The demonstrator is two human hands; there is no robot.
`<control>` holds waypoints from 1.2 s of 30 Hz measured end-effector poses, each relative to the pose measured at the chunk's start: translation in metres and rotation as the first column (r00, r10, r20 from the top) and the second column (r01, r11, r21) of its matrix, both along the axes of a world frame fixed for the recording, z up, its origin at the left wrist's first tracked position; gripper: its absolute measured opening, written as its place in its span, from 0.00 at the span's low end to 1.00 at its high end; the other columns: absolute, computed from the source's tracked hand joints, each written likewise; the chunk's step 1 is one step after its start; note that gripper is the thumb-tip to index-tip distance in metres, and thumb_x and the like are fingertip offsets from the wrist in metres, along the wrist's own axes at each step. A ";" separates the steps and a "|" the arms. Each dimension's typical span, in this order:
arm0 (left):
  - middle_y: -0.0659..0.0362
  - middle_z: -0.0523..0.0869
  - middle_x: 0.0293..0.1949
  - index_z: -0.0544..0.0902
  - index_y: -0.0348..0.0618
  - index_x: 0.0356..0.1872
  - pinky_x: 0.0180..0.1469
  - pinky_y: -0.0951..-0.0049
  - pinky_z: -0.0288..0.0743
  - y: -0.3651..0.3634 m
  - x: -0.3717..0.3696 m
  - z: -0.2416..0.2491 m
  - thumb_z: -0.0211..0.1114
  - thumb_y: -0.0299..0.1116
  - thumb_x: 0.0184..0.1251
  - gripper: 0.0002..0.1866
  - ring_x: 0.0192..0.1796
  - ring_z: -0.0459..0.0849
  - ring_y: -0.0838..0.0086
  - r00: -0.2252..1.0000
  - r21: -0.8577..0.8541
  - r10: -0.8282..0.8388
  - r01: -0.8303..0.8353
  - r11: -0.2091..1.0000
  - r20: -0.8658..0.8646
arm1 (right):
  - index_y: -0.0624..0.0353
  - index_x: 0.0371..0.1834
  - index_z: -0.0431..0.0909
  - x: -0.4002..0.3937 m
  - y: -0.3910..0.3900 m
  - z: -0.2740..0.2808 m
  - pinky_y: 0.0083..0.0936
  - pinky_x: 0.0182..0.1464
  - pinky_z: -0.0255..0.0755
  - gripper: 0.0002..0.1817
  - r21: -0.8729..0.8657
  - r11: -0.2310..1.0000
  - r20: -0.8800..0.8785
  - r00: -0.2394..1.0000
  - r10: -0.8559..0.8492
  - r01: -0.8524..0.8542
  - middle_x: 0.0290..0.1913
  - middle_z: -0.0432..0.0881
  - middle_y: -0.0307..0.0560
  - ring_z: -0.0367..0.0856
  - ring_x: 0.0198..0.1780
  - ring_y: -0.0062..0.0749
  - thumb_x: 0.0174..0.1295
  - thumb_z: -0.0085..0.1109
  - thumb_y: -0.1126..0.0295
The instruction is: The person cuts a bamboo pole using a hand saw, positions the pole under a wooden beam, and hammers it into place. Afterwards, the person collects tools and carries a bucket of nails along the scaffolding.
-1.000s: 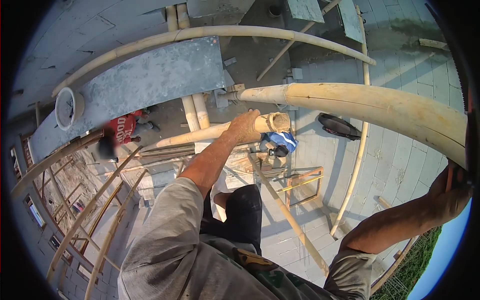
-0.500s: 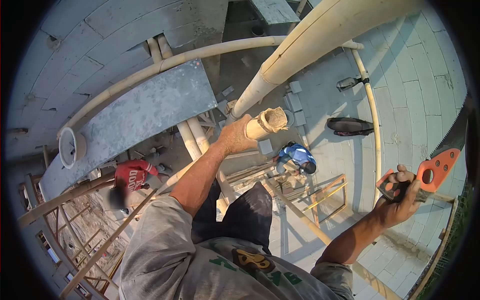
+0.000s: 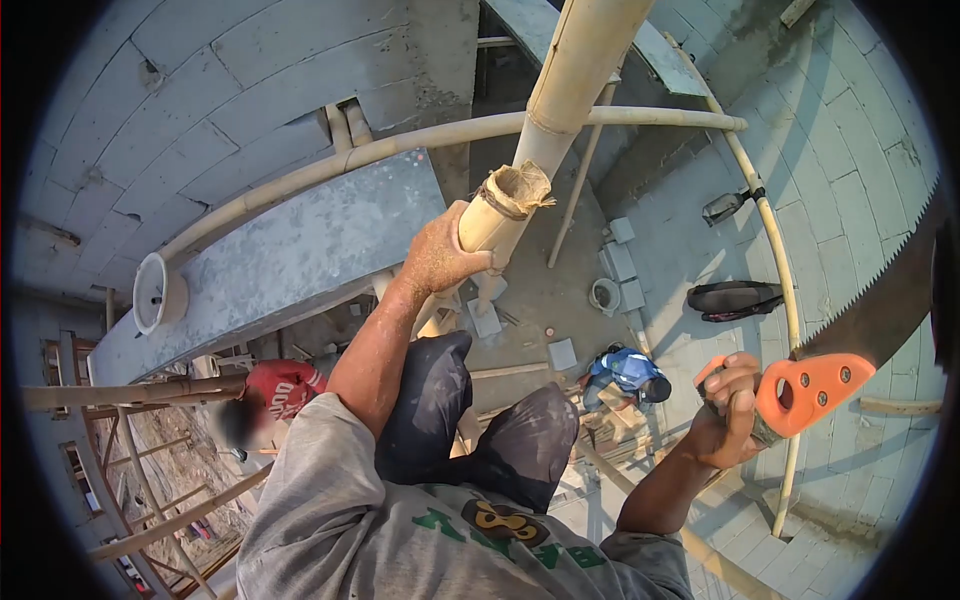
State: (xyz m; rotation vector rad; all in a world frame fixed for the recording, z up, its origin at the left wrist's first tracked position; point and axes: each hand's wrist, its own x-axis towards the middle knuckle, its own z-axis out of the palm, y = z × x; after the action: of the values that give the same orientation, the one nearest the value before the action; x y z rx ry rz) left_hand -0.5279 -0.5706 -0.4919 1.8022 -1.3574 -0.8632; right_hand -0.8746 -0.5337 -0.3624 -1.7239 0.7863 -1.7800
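My left hand (image 3: pixel 445 250) is wrapped round a bamboo pole (image 3: pixel 487 222) just below its rough, frayed cut end, which faces up. Directly behind that end rises a thicker bamboo pole (image 3: pixel 575 80). Out to the right, my right hand (image 3: pixel 730 415) grips the handle of a hand saw (image 3: pixel 812 388) with an orange and black grip. Its dark toothed blade points up and to the right, well apart from the bamboo.
A grey board (image 3: pixel 300 240) bears a white bucket (image 3: pixel 160 293) on the left. Curved bamboo rails (image 3: pixel 780 260) ring the space. Far below are a person in red (image 3: pixel 283 388) and a person in blue (image 3: pixel 628 372). A black bag (image 3: pixel 735 299) is at the right.
The held bamboo end and my left hand have shifted left and up in view. My right hand has moved inward with the saw, showing more of its blade. The view has shifted.
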 end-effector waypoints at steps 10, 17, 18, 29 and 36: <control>0.50 0.87 0.44 0.78 0.42 0.53 0.52 0.62 0.77 -0.002 -0.001 -0.003 0.78 0.45 0.42 0.34 0.46 0.86 0.60 0.980 -0.116 0.132 -0.149 0.982 -0.146 | 0.65 0.64 0.74 0.037 0.000 -0.025 0.35 0.49 0.80 0.27 0.415 0.908 -0.479 0.834 0.273 -0.059 0.51 0.86 0.63 0.90 0.44 0.48 0.60 0.66 0.73; 0.48 0.87 0.47 0.76 0.45 0.58 0.55 0.57 0.78 -0.001 -0.008 -0.002 0.80 0.49 0.42 0.39 0.51 0.87 0.58 0.986 -0.108 0.164 -0.165 0.980 -0.024 | 0.61 0.62 0.76 0.071 -0.015 -0.023 0.39 0.42 0.80 0.25 0.300 0.952 -0.632 0.736 0.240 -0.053 0.40 0.87 0.61 0.88 0.42 0.56 0.60 0.67 0.70; 0.48 0.87 0.47 0.76 0.45 0.58 0.54 0.57 0.78 -0.002 -0.007 -0.004 0.80 0.49 0.42 0.39 0.51 0.87 0.57 0.987 -0.115 0.156 -0.160 0.980 -0.042 | 0.61 0.62 0.76 0.070 -0.014 -0.021 0.39 0.42 0.80 0.26 0.287 0.957 -0.662 0.713 0.231 -0.043 0.40 0.87 0.61 0.88 0.42 0.56 0.59 0.67 0.70; 0.48 0.88 0.43 0.79 0.45 0.52 0.50 0.56 0.79 -0.019 -0.003 0.006 0.78 0.51 0.41 0.35 0.45 0.88 0.54 0.986 -0.101 0.163 -0.157 0.982 0.047 | 0.66 0.63 0.74 0.037 0.015 0.042 0.40 0.42 0.81 0.28 0.217 0.976 -0.849 0.489 0.201 -0.024 0.40 0.87 0.63 0.88 0.39 0.58 0.55 0.64 0.78; 0.47 0.89 0.38 0.79 0.46 0.49 0.47 0.55 0.80 -0.023 -0.002 0.004 0.78 0.51 0.40 0.34 0.43 0.89 0.51 0.979 -0.129 0.182 -0.169 0.977 0.095 | 0.65 0.65 0.71 0.133 -0.049 0.031 0.46 0.39 0.80 0.31 0.257 0.966 -0.917 0.322 0.235 0.025 0.36 0.85 0.66 0.86 0.36 0.61 0.53 0.62 0.78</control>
State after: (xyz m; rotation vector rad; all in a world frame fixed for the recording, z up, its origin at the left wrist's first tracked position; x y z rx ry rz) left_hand -0.5303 -0.5936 -0.4883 1.8632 -1.2649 -0.5863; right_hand -0.7421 -0.5823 -0.3318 -2.5259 1.2046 -0.3174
